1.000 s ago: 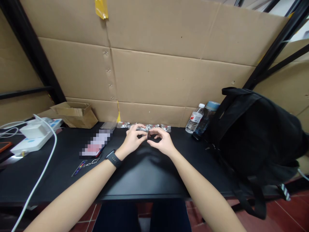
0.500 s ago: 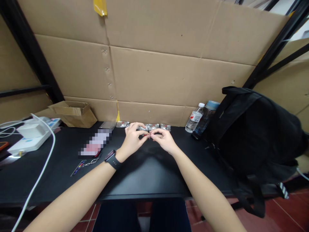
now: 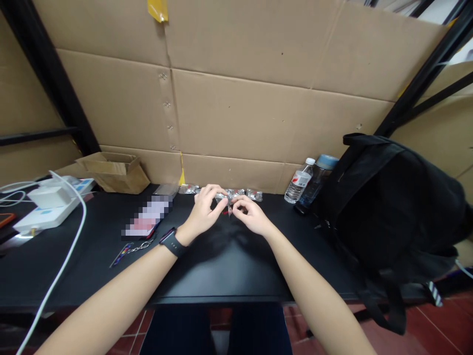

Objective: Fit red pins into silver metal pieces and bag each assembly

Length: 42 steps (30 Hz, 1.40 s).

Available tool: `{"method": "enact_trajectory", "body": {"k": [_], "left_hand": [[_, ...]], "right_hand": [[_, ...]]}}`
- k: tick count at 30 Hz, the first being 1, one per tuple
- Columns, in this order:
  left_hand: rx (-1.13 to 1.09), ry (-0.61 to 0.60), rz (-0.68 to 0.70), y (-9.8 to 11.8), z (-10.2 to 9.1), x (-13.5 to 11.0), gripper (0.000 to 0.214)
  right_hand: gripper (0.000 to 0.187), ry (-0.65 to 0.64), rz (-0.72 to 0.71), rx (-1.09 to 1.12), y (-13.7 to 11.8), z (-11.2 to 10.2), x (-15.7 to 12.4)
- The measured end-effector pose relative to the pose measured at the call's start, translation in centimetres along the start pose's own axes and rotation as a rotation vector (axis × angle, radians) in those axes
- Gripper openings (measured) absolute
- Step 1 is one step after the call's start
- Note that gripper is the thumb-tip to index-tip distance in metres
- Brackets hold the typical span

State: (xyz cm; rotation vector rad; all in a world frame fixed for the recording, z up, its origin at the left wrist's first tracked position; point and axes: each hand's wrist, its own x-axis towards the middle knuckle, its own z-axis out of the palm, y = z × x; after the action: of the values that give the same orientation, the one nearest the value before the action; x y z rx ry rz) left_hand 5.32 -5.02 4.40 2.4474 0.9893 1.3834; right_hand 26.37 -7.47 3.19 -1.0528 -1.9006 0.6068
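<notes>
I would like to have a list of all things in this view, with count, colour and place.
small thin piece: one, colour unclear, by right fingertips
packets: at least four, silver, back row
clear packet: one, transparent, left of row
phone: one, screen pixelated, left
keychain: one, multicoloured, by phone
open box: one, brown, back left
power strip: one, white, far left
charger: one, white, on strip
cables: several, white, far left
water bottle: one, clear, back right
second bottle: one, blue-lidded, beside it
backpack: one, black, right
table: one, black, centre
cardboard: several panels, brown, behind
tape: two pieces, yellow, on cardboard
watch: one, black, left wrist
left hand: one, bare, before packets
right hand: one, bare, opposite left
</notes>
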Motion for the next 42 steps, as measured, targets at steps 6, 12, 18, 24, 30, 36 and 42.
{"method": "enact_trajectory", "body": {"k": [6,12,18,24,30,36,42], "left_hand": [[0.141,-0.289,0.043,-0.7,0.8,-0.7,0.026],[0.141,-0.458,0.059,-1.6,0.9,-0.6,0.035],[0.258,-0.334,-0.051,-5.7,-1.3,0.7,0.028],[0.267,-0.486,-0.037,-8.7,-1.4,0.3,0.024],[0.271,-0.493,-0.042,-8.7,-0.6,0.0,0.026],[0.259,-0.5,-0.112,-8.9,-0.6,-0.2,0.029],[0.291,-0.516,-0.105,-9.1,-0.8,-0.1,0.017]], "right_hand": [[0.01,-0.039,-0.055,-0.077,-0.1,-0.4,-0.2],[0.007,-0.047,-0.05,-0.182,0.2,-0.8,-0.2],[0.008,-0.138,-0.025,-0.363,1.0,-1.9,-0.3],[0.009,-0.185,-0.019,-0.366,1.5,-3.2,-0.4],[0.021,-0.13,0.145,-0.502,3.6,-6.3,-1.0],[0.046,-0.173,0.285,-0.506,6.0,-8.2,-1.7],[0.044,-0.218,0.301,-0.472,6.1,-7.8,-1.6]]}}
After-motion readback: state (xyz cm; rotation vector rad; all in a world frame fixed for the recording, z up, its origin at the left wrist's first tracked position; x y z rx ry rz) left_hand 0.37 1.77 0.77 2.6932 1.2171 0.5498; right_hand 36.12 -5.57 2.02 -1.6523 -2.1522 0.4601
